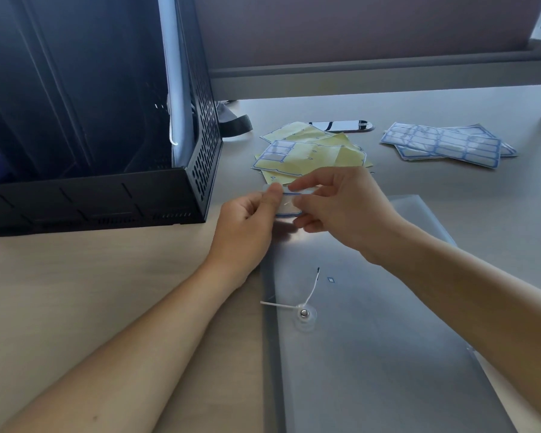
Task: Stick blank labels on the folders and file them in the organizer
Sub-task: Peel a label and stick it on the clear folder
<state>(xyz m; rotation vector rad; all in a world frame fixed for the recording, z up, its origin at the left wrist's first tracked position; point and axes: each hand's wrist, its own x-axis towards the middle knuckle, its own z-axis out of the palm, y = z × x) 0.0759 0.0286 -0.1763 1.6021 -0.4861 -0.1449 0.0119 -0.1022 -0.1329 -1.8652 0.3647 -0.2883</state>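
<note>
Both hands, left hand (247, 210) and right hand (341, 207), pinch a blank label (289, 207) between fingertips; next, press it onto the folder (372, 339) beneath them.

Organizer (91, 195) left of folder (372, 339); label sheets (444, 143) behind

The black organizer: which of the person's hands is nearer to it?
Left. The left hand is just beside the black organizer's front corner; the right hand is farther away, over the folder.
</note>
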